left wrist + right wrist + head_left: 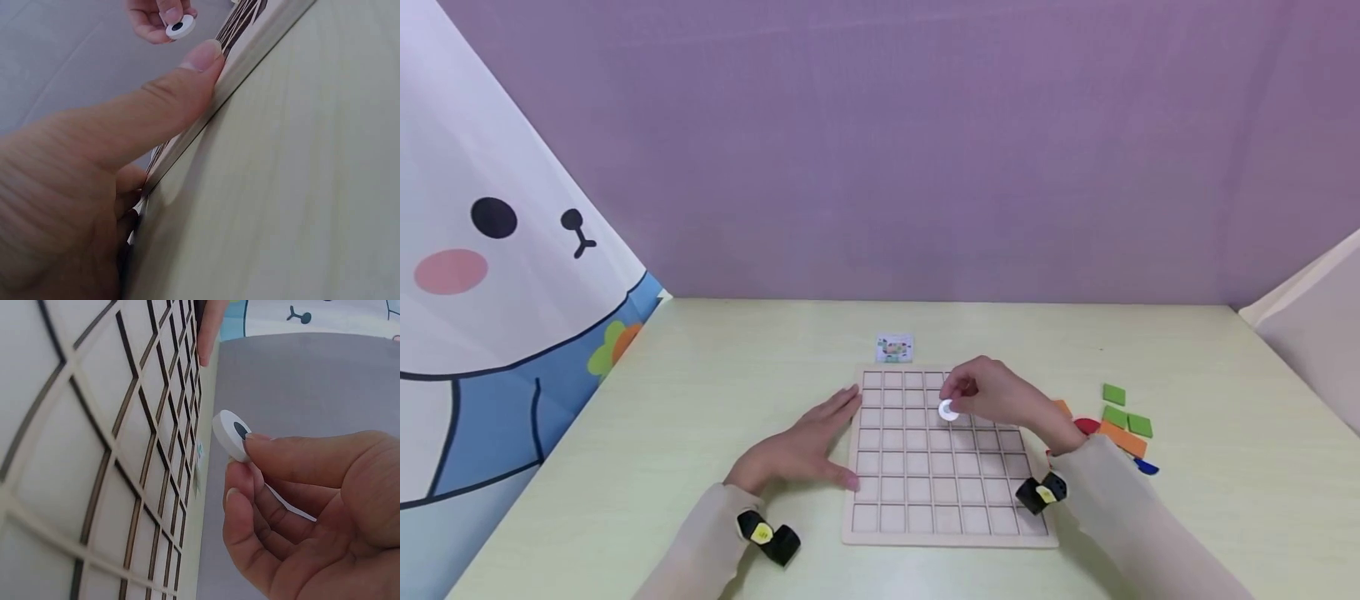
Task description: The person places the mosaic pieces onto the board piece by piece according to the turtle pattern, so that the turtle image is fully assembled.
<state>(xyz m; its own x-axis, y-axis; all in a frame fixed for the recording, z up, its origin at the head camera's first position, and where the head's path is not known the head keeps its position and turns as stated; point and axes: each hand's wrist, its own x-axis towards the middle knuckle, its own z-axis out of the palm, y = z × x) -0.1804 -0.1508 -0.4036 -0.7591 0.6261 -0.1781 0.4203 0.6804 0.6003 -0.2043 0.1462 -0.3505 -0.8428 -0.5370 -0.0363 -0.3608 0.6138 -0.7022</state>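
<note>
A square wooden grid board [917, 464] lies on the table. My left hand [805, 442] rests at its left edge, fingers and thumb spread, the thumb touching the frame. Over the upper middle of the grid, my right hand [992, 390] pinches a white disc [229, 435] with a black dot between thumb and fingers. The disc is held tilted, above the board's surface. A thin white edge [292, 506] shows behind the right fingers; what it belongs to is hidden. In the left wrist view, the left thumb [181, 87] lies along the board's side.
A small printed card [894, 347] lies just behind the board. To the right are several green pieces [1114, 394], orange pieces [1123, 439], a red piece [1086, 425] and a blue piece [1146, 467], partly hidden by the right arm. A purple cloth [925, 150] hangs behind the table.
</note>
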